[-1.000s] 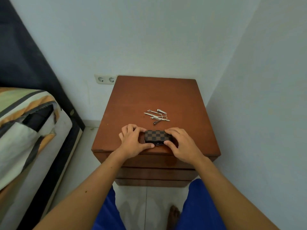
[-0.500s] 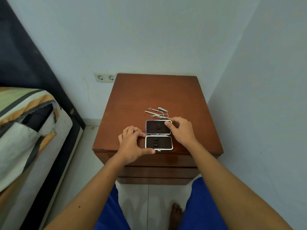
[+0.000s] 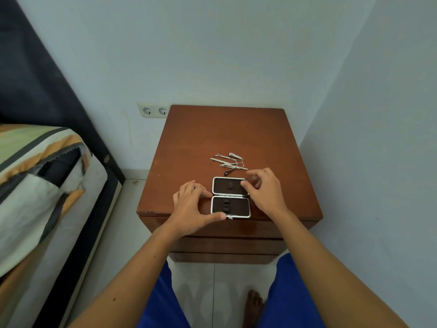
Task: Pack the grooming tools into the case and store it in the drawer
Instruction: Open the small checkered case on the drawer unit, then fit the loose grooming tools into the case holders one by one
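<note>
Head view looks down on a square, reddish-brown wooden nightstand [image 3: 227,136] with a smooth, slightly glossy top and 3 stacked drawer fronts [image 3: 227,247] below its near edge. A manicure case [image 3: 230,197] lies opened flat close to that near edge: 2 rounded-rectangle halves, each lined in dark, matte material and rimmed by a thin, bright metal frame, joined along a hinge between them. Small dark loops sit in a row down the middle of each half, and both halves hold no tools.

Just beyond the far half, a loose cluster of slim, shiny metal grooming tools [image 3: 229,161] rests on the wood; a nail clipper [image 3: 235,155] and a small pair of scissors [image 3: 236,165] with round finger rings can be made out, the rest being thin pointed implements that cross one another.

At the case's left side, the left hand [image 3: 191,208] has its fingers curled at the hinge and its thumb stretched along the near left corner of the frame, steadying it without closing around it. Over the far half's right edge, the right hand [image 3: 266,192] has loosely spread, slightly blurred fingers, with the thumb tip on the dark lining; it grips nothing.

Pale blue walls meet in a corner behind. A white double socket [image 3: 153,111] sits on the wall, and a striped bed [image 3: 40,185] lies to the left.
</note>
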Demonstrator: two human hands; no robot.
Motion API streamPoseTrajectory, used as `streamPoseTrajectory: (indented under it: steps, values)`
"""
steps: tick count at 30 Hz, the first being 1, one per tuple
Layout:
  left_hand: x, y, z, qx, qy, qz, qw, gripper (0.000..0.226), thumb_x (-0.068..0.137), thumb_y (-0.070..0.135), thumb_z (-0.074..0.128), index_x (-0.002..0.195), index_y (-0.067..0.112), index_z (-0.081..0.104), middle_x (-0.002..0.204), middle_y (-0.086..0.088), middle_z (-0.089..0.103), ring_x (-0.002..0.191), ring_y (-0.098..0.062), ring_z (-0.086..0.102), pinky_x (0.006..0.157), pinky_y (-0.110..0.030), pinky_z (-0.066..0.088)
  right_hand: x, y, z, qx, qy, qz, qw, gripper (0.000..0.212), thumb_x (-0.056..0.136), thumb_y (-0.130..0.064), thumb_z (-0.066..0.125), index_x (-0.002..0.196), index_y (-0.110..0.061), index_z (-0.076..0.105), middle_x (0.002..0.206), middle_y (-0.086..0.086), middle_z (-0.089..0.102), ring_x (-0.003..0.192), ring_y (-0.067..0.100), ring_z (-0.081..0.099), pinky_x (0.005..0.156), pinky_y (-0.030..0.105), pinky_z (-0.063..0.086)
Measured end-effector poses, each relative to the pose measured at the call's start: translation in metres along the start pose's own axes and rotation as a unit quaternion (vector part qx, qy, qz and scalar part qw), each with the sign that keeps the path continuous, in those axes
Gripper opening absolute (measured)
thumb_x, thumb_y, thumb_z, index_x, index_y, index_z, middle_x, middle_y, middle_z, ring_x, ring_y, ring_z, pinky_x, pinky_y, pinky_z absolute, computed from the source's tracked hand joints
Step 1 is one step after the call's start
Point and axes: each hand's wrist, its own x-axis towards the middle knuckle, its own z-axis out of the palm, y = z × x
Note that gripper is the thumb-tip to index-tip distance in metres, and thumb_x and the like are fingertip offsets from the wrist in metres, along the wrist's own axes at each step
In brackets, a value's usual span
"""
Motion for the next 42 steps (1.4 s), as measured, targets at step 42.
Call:
streamPoseTrajectory:
  steps: [42]
  values:
    - [0.003,-0.023,-0.001,-0.003,0.067,0.086,0.994,0.04,0.088,0.07,0.065,0.112,0.039,0.063,0.111,0.025,0.061,0.116,-0.003,0.049,0.1,-0.033,0.036,0.065,-0.033,0.02,-0.116,-0.105,-0.059,0.986,0.014,0.094,-0.033,0.075,0.099,-0.023,0.083,0.095,-0.007,0.06,0.099,0.021,0.06,0.082,0.034,0.044]
